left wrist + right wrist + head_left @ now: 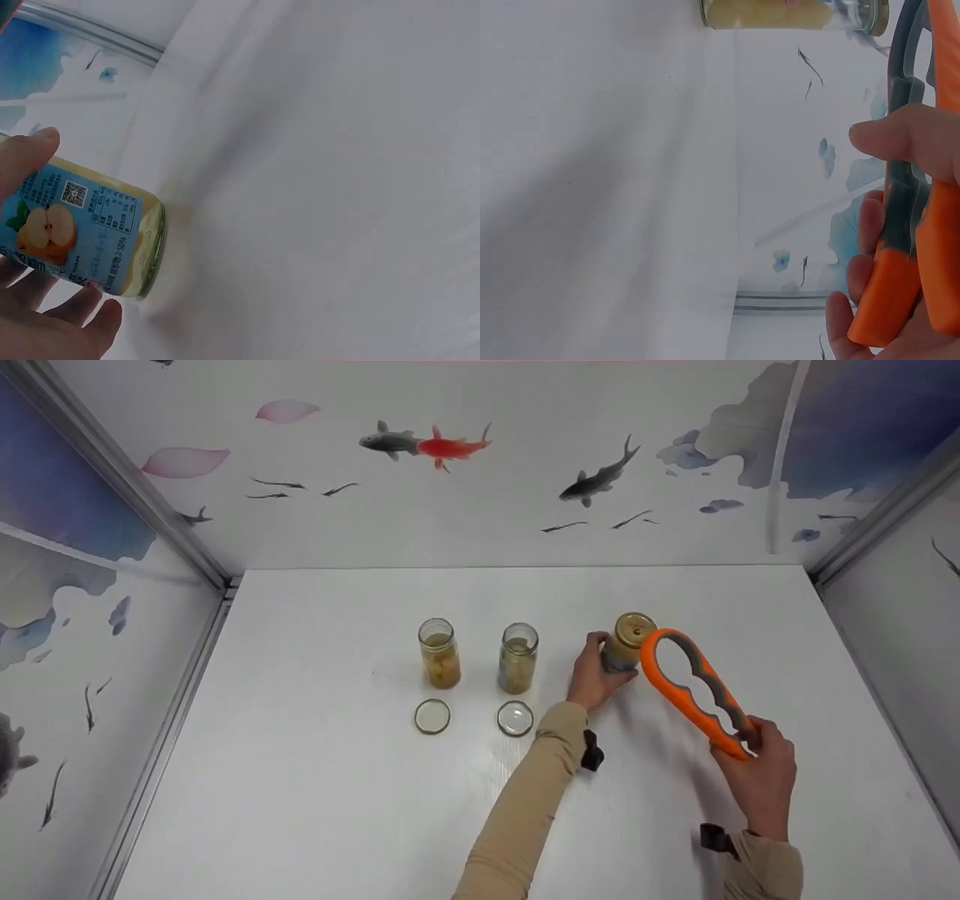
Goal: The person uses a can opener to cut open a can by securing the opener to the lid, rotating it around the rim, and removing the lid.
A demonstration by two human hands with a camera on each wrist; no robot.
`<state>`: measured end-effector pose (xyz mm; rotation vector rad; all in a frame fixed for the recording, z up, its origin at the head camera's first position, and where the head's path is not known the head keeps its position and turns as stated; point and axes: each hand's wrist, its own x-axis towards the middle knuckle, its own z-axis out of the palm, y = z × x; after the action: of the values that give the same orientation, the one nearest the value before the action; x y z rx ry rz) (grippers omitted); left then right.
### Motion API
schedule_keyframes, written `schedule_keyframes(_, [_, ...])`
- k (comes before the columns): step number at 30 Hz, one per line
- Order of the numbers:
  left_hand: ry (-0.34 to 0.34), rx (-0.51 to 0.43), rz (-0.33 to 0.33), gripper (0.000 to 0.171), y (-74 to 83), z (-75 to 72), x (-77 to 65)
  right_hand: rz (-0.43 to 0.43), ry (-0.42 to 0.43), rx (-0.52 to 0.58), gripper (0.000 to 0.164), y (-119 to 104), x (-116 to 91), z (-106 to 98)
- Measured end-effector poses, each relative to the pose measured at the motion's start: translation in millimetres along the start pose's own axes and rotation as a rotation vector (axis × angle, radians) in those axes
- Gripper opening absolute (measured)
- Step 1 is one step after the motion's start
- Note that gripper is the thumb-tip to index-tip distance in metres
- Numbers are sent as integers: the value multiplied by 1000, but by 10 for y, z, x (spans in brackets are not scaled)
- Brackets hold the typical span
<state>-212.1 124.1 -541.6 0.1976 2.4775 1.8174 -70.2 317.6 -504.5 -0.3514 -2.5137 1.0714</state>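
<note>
Left hand holds a capped jar, right hand holds an orange opener

The hands are apart from each other. The left hand [598,679] is wrapped round a clear glass jar with a gold metal lid and a blue, fruit-printed label [619,655]. The right hand [761,776] grips the near end of a long orange-and-grey looped jar opener [686,706]. The opener's far end reaches out toward the left hand, right by the lidded jar; whether the two touch, I cannot tell.

To the left of the left hand, two lidless clear glass jars with yellowish contents, one nearer [517,667] and one farther [441,660], stand upright on the white table [300,810]. Nearer the person lie two round lids [515,718] [433,716], one before each jar.
</note>
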Motion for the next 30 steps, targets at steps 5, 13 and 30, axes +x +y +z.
schedule_keyframes(5, [38,-74,-17,62,-15,24,-42,3,21,9,36,54,-32,-20])
schedule_keyframes(13, [70,-51,-50,69,-37,11,-88,25,12,14,40,53,-42,-47])
schedule_keyframes(30, [72,-163,-83,58,-54,-159,-480,-76,23,30,38,-45,-82,76])
